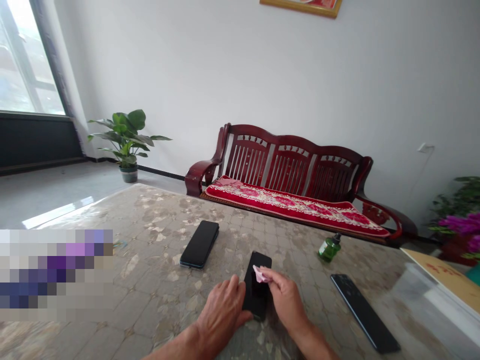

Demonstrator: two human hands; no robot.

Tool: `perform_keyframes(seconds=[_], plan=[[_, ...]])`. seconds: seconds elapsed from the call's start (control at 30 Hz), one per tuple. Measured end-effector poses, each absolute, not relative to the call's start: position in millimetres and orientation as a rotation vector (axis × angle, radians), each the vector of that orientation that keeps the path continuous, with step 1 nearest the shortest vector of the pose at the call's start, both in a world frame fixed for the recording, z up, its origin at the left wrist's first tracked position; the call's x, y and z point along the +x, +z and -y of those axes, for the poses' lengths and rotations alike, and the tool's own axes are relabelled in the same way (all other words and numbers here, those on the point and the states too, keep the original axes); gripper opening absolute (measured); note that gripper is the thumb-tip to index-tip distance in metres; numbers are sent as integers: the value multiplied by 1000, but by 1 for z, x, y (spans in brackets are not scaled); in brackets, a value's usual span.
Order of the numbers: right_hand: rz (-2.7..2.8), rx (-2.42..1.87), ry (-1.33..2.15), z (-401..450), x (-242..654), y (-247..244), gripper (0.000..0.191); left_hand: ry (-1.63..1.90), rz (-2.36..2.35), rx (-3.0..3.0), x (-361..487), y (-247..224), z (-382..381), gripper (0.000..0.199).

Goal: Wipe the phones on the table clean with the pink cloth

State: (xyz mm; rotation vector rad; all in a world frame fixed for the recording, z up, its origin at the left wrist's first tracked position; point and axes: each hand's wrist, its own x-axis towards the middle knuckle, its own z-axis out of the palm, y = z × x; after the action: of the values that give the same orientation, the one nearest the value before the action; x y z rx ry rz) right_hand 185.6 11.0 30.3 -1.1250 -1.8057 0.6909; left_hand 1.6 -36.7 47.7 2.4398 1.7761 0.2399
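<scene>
A black smartphone [258, 302] lies flat on the patterned tabletop in front of me. My left hand [224, 305] steadies it, with curled fingers along its left edge and the thumb at its lower end. Pinched in my right hand [287, 295] is a small pink cloth [258, 274], which touches the upper part of the phone. Part of the phone's right side is hidden behind the right fingers. Farther off to the left lies a second black smartphone [200, 244]. Over on the right is a third dark smartphone [364, 312], set at a slant.
A small green pump bottle [329, 249] stands upright on the table [150, 280], beyond the third phone. At the right edge sits a whitish box [438, 300] with a tan sheet. Behind the table is a dark red wooden bench [288, 160]. Pixelation covers the left side.
</scene>
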Motion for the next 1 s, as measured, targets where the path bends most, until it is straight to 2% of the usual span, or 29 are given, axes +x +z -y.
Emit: perform_keyframes(seconds=[0.13,0.3,0.53,0.67,0.83,1.0], plan=[[1472,-1159,883,-20,160,15,30,198,-1817,2324,0,53,34,34],[1546,-1132,865,-11,141,1,28,269,-1747,2152,-4,55,29,40],[1321,-1158,868,-11,135,8,32,473,-1717,1865,-6,44,14,11],[1251,-1120,834,-8,136,9,33,532,-1738,1838,2,38,12,10],[1490,-1013,641,-4,137,7,26,687,-1683,1807,9,33,16,11],[2035,-834,197,-5,148,25,38,707,-1674,1939,-8,40,14,7]])
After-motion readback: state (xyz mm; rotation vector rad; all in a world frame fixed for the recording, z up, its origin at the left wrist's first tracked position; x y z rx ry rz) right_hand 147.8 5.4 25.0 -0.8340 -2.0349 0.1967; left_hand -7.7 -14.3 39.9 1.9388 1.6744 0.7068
